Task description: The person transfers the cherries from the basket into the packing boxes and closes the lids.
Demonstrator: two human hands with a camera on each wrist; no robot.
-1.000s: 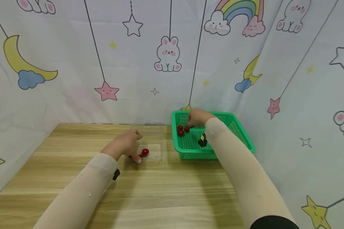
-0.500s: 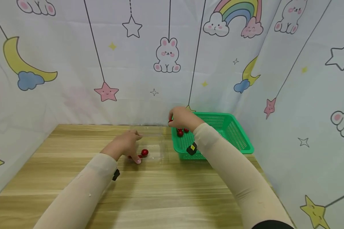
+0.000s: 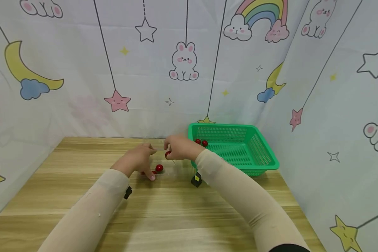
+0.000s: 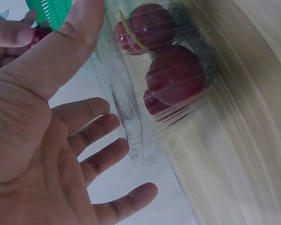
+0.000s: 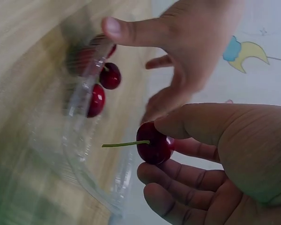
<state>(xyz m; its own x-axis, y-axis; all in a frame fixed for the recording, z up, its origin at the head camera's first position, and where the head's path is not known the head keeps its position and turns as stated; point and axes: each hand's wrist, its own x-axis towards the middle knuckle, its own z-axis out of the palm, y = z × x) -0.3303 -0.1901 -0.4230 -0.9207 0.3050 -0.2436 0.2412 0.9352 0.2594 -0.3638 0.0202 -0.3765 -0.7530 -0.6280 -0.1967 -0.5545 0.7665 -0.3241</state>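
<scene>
The right hand (image 3: pixel 182 147) pinches a round red cherry (image 5: pixel 152 152); at left, the left hand (image 3: pixel 136 160), fingers spread, likely steadies a clear plastic box (image 4: pixel 129 112).

On the table (image 3: pixel 163 217), the container (image 4: pixel 125 103) lies at the frame's centre, cherries (image 3: pixel 159 168) inside, your left hand (image 3: pixel 135 159) at its left side. Your right hand (image 3: pixel 183 147), holding one cherry (image 3: pixel 168 155), is left of the basket (image 3: pixel 236 154), right of centre; its left end contains further cherries (image 3: pixel 205 143). The curtain (image 3: pixel 145 70) hangs behind.

Beige sleeves (image 3: pixel 91 206); small black wrist blocks (image 3: pixel 196 179), right one yellow-marked.
</scene>
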